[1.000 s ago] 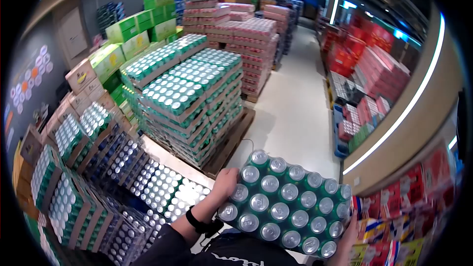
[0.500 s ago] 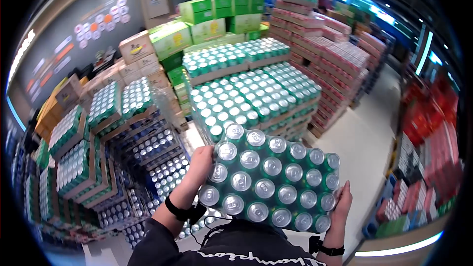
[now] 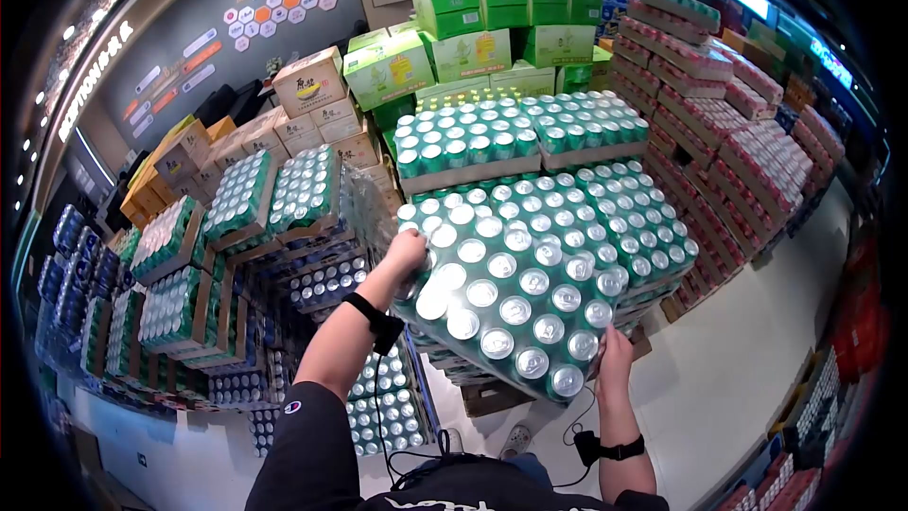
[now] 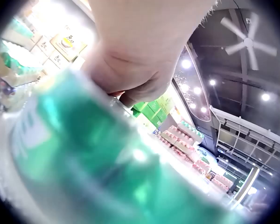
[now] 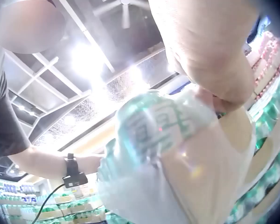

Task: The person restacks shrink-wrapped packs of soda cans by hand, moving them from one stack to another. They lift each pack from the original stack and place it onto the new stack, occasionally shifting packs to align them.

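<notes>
A shrink-wrapped case of green cans (image 3: pixel 514 309) is carried between both hands, tilted, its silver lids facing up. The left hand (image 3: pixel 407 250) grips its far left end; in the left wrist view that hand (image 4: pixel 130 77) bends over the wrap's edge, fingertips hidden. At the near right corner the right hand (image 3: pixel 617 356) holds the other end. The right wrist view shows the clear film and cardboard tray of the case (image 5: pixel 177 154) under the right hand (image 5: pixel 219 88). Behind and below, the case overlaps a tall pallet stack of like green cases (image 3: pixel 605 213).
Stacked cases of green and blue cans (image 3: pixel 175 308) stand at the left. Green cartons (image 3: pixel 473 57) and tan boxes (image 3: pixel 310 80) rise behind the pallet. Red-can stacks (image 3: pixel 747 156) line the right rear, beside pale floor (image 3: pixel 719 350). A cable hangs near the right wrist.
The view has swung left, toward the green-can pallet. The held case has moved forward from in front of the body to over the stack, turning so its right end points nearer the body.
</notes>
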Action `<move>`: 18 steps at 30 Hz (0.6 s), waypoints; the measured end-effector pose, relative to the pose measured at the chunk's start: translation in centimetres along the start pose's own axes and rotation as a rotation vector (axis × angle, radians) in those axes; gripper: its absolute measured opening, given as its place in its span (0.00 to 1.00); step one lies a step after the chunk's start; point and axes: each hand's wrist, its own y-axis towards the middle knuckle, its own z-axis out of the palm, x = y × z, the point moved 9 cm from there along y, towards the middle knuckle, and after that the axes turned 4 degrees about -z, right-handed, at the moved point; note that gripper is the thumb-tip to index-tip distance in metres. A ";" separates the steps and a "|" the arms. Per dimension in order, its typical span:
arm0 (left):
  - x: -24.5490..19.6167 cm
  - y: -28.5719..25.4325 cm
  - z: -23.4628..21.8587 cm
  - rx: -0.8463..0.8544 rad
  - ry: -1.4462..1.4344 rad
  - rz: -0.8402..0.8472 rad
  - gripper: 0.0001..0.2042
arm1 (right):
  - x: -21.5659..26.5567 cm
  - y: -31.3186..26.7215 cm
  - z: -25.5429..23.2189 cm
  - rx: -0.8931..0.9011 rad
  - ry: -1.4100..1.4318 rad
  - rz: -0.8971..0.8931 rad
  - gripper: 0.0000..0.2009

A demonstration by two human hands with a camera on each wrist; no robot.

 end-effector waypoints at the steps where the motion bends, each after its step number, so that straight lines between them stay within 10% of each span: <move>1: 1.0 1.6 1.0 -0.020 0.034 -0.015 0.14 | 0.4 0.4 0.8 0.016 0.009 0.018 0.16; 5: -0.2 5.6 1.5 0.121 0.026 -0.041 0.14 | 0.3 -1.3 3.5 0.053 0.004 0.091 0.13; 10: -5.2 11.6 0.7 0.050 0.381 0.364 0.13 | -3.0 -5.4 11.6 0.254 0.094 0.225 0.11; 14: -7.7 0.0 -6.3 -0.144 0.091 0.611 0.22 | -3.1 -6.3 14.5 0.689 -0.382 0.195 0.10; 18: -1.9 -15.2 -6.1 -0.159 0.021 0.675 0.35 | 1.0 -1.8 9.8 0.370 -0.962 -0.308 0.28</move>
